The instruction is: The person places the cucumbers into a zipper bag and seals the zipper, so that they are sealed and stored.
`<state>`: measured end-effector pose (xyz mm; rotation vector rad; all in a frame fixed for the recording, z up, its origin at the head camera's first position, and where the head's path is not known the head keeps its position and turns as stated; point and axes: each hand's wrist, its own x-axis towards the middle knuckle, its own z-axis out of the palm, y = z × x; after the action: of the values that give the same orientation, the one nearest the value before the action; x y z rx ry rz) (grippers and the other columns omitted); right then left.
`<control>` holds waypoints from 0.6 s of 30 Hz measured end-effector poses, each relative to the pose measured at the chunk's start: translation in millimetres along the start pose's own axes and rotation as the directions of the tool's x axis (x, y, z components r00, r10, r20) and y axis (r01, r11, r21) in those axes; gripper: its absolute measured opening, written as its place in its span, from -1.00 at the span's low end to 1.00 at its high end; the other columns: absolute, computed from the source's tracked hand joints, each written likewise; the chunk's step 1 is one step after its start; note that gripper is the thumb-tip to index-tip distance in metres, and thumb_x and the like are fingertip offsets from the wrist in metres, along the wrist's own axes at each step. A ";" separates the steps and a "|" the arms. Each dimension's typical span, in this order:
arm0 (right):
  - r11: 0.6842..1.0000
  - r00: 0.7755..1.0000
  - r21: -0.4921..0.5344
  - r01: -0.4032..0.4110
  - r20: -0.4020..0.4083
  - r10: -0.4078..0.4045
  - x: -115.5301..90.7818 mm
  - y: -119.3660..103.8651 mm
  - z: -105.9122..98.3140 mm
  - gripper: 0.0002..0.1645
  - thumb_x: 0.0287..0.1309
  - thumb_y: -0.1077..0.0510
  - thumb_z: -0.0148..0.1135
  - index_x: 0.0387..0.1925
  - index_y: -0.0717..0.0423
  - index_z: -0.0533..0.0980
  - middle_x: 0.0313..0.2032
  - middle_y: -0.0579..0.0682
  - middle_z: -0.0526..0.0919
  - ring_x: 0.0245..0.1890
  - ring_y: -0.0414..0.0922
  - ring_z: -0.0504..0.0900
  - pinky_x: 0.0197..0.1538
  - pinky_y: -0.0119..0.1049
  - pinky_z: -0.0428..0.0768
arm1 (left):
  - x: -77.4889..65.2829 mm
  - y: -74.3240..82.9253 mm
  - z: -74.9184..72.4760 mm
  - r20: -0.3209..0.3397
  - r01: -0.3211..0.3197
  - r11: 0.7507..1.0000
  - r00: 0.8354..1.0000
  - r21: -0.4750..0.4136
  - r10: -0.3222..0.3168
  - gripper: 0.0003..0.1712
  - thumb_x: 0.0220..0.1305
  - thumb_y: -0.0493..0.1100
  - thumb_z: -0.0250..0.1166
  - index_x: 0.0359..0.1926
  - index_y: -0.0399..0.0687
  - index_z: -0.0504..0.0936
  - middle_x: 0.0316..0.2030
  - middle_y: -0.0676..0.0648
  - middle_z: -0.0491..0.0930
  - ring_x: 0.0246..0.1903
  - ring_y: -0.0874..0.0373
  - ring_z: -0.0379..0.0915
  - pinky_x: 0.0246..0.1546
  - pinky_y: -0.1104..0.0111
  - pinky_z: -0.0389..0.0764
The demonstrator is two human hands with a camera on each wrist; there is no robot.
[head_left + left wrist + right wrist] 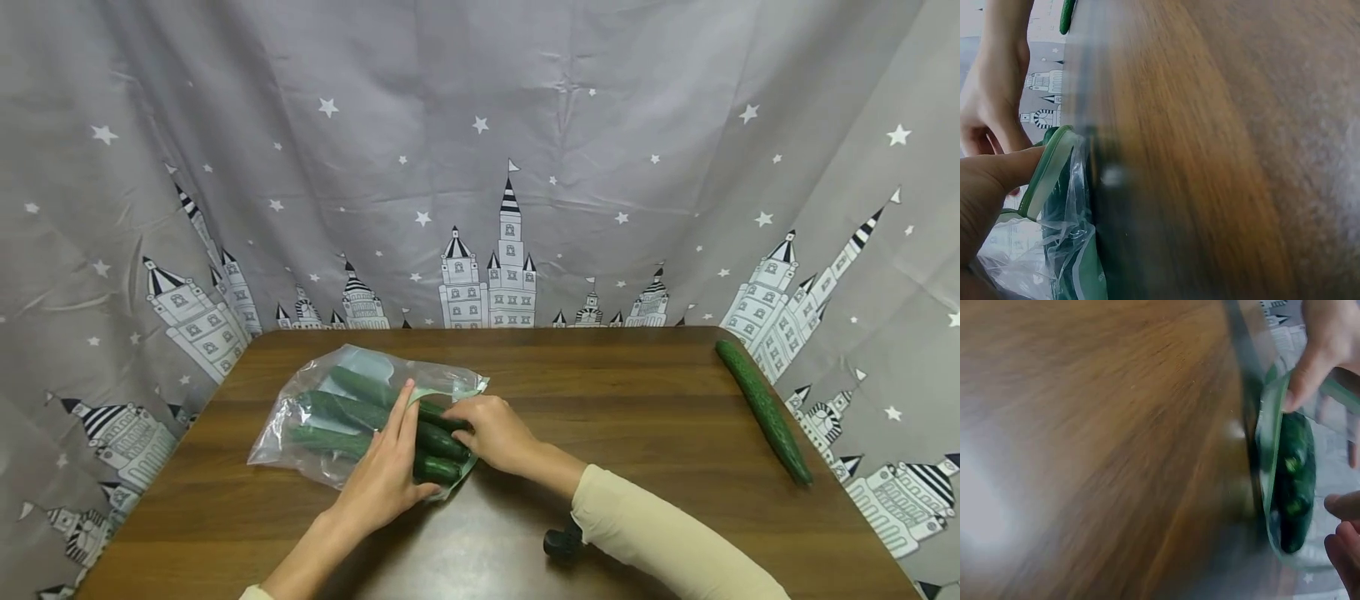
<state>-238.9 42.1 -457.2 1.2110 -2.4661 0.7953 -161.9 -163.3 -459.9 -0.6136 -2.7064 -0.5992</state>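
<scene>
A clear zip bag [300,375] with a green-edged mouth lies on its side, holding cucumbers [442,442]. Three cucumber ends show at its mouth, which faces right. My left hand [386,467] is at that mouth, fingers straight over the bag and thumb spread apart from them. In the right wrist view, the left thumb [1310,378] presses the green rim. My right hand [495,429] is at the mouth with bent fingers, close to the cucumber ends. The right wrist view shows its fingertips [1340,540] apart from them, with nothing visible in their grasp.
Another cucumber [765,412] lies alone near the right edge of the brown wooden table [600,375]. A grey curtain [600,192] with castles and stars hangs behind and around the table. Below the right forearm is a small black object [562,543].
</scene>
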 end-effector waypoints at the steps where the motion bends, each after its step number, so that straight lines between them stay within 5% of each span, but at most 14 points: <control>1: 1.000 1.000 0.022 0.009 -0.009 -0.008 -3.3 2.5 -3.2 -0.67 0.08 0.35 0.56 -0.08 0.20 0.74 -0.11 -0.01 0.79 -0.18 -0.09 0.75 -0.04 -0.34 0.70 | 0.6 0.4 1.6 -0.002 -0.001 1.000 1.000 0.002 0.001 0.53 -0.38 -0.05 0.84 0.53 -0.38 0.08 0.63 -0.20 -0.24 0.36 -0.40 0.26 0.12 -0.40 0.42; 9: 0.991 0.998 0.130 0.032 -0.049 -0.026 -18.5 14.9 -22.0 -0.65 0.05 0.38 0.56 -0.08 0.27 0.71 -0.14 0.06 0.77 -0.30 -0.04 0.73 -0.20 -0.32 0.72 | 0.4 1.5 1.3 0.006 0.017 1.000 1.000 -0.002 -0.017 0.55 -0.39 -0.03 0.84 0.55 -0.35 0.06 0.63 -0.21 -0.22 0.38 -0.38 0.25 0.11 -0.44 0.39; 18: 0.978 1.000 0.210 0.018 -0.016 -0.015 -34.9 27.4 -40.1 -0.60 0.03 0.42 0.55 -0.03 0.32 0.68 -0.09 0.11 0.75 -0.18 0.04 0.76 -0.17 -0.35 0.74 | -0.9 -0.6 1.9 -0.003 0.004 1.000 1.000 -0.025 -0.004 0.57 -0.38 -0.01 0.84 0.56 -0.29 0.03 0.63 -0.21 -0.23 0.40 -0.37 0.20 0.09 -0.45 0.38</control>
<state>-239.0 101.7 -450.8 1.2888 -2.4050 1.0786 -161.8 -163.2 -462.1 -0.6134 -2.7016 -0.6352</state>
